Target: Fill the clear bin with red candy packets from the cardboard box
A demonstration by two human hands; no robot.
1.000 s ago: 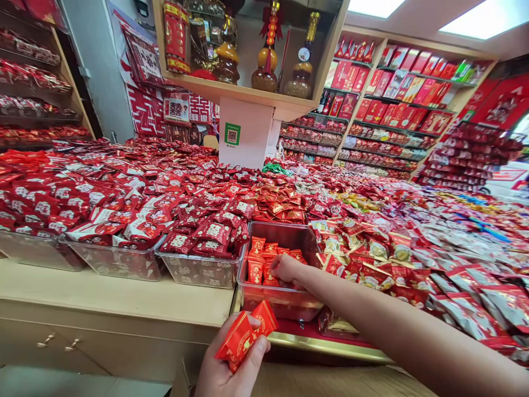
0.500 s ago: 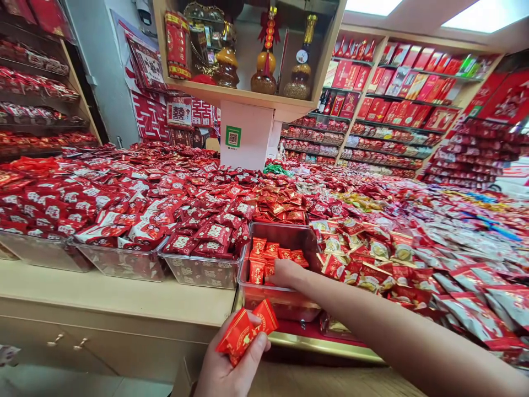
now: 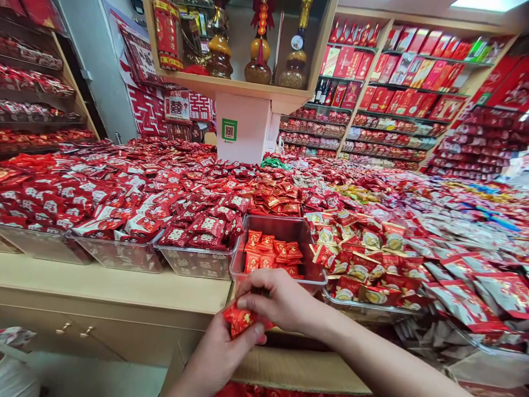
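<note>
My left hand point(image 3: 221, 350) is closed around a few shiny red candy packets point(image 3: 238, 321) with gold print, held low in the middle of the view. From above, my right hand point(image 3: 285, 298) meets it, its fingers curled over the same packets and partly hiding them. Just beyond both hands stands a clear plastic bin point(image 3: 235, 259), where several small red packets point(image 3: 260, 260) lie in rows. Under my wrists is an open cardboard box point(image 3: 301, 372), with more red packets point(image 3: 264, 390) showing inside at the bottom edge.
Filled bins of dark red packets point(image 3: 209, 225) line the counter point(image 3: 124, 281) on the left. Gold-and-red packets point(image 3: 366, 264) are heaped at the right. Overhead juts a wooden display cabinet point(image 3: 231, 88), above a white pillar point(image 3: 243, 129) with a QR code. Stocked shelves point(image 3: 388, 105) stand behind.
My right hand has come out of the clear bin, back toward me, and now joins my left hand at the packets. The view has tilted down, bringing the cardboard box's contents into sight.
</note>
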